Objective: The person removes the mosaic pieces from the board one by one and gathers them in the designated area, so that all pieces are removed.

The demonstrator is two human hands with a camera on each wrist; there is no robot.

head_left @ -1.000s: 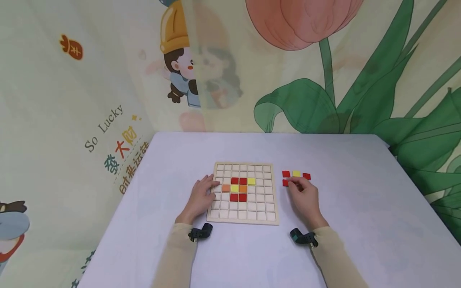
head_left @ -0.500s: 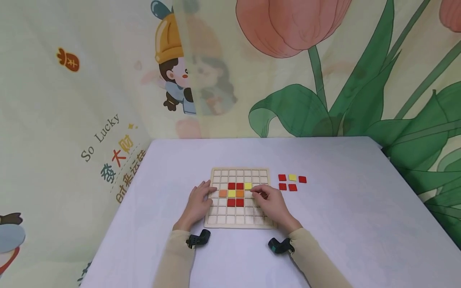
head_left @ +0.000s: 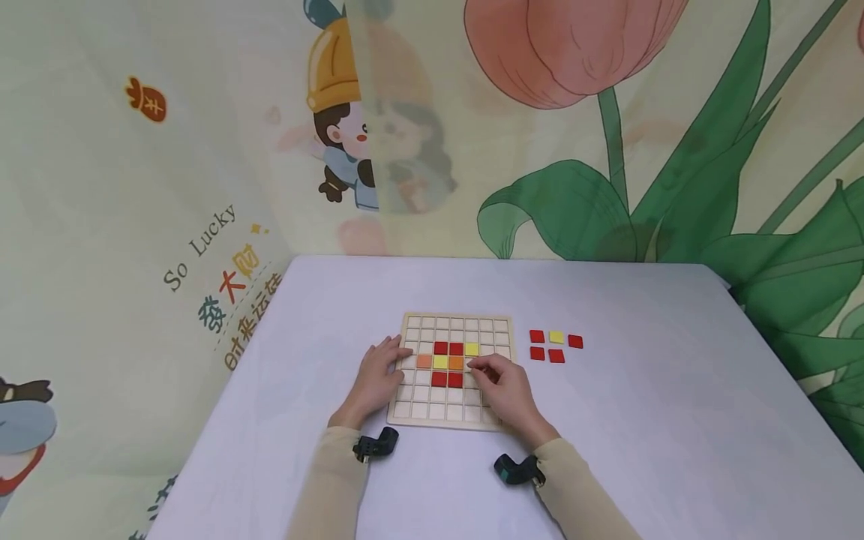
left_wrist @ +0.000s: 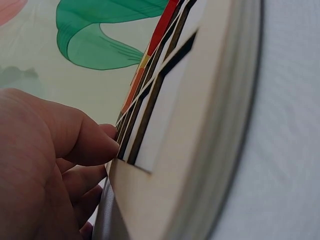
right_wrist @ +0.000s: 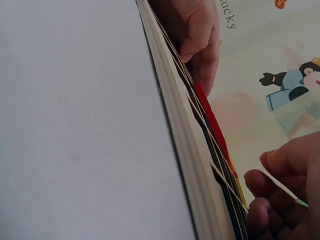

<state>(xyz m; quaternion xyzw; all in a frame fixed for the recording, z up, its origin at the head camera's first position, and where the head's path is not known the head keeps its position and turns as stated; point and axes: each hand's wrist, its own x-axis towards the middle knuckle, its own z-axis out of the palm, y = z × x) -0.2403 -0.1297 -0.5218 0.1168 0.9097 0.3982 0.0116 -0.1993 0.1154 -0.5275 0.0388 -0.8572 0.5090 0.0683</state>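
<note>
A square wooden grid board (head_left: 448,426) lies on the table, with red, yellow and orange square tiles in its middle cells. My left hand (head_left: 378,373) rests at the board's left edge, its index fingertip and thumb spread and touching the rim. In the left wrist view the thumb (left_wrist: 92,145) lies against that edge. Over the board's right half is my right hand (head_left: 502,384), thumb and index fingertips close together by the cell right of an orange tile (head_left: 456,363). Whether a tile sits between those fingertips is hidden.
Right of the board, several loose tiles lie flat in two rows, among them a yellow tile (head_left: 556,337) and a red tile (head_left: 556,356). A white cloth (head_left: 675,390) covers the table. A printed curtain hangs behind the far edge.
My right hand has moved left from the loose tiles to over the board, uncovering a red tile. Over the last half second it has barely shifted. The left hand stays at the edge.
</note>
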